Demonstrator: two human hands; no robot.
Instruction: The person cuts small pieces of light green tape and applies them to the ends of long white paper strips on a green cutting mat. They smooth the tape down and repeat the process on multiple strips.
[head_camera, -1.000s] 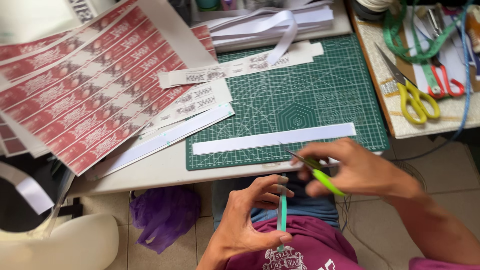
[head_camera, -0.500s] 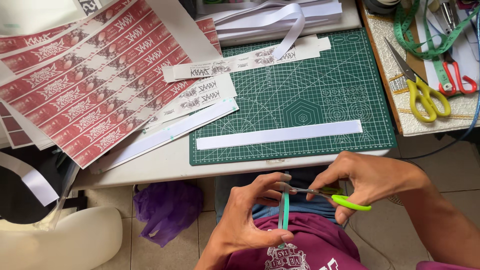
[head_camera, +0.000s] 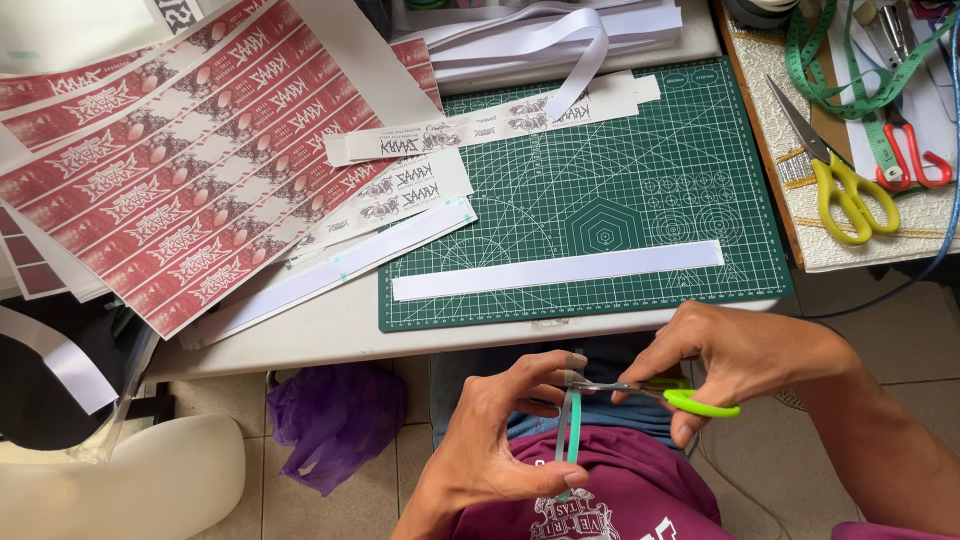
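My left hand (head_camera: 505, 430) pinches a narrow teal strip (head_camera: 570, 436) that hangs down in front of my maroon shirt. My right hand (head_camera: 735, 355) grips green-handled scissors (head_camera: 655, 393), whose blades lie across the top of the strip, just below the table's front edge. A long white paper strip (head_camera: 556, 271) lies on the green cutting mat (head_camera: 640, 180) above both hands.
Red printed label sheets (head_camera: 170, 170) cover the table's left side, with cut label strips (head_camera: 470, 125) and white paper bands (head_camera: 545, 30) behind. Yellow-handled scissors (head_camera: 845, 185), red-handled scissors (head_camera: 915, 150) and a green tape measure (head_camera: 850, 60) lie at right. A purple bag (head_camera: 335, 420) sits on the floor.
My right hand has turned the scissors from pointing up-left to lying level, and brought the blades to the top of the strip. My left hand has kept its hold.
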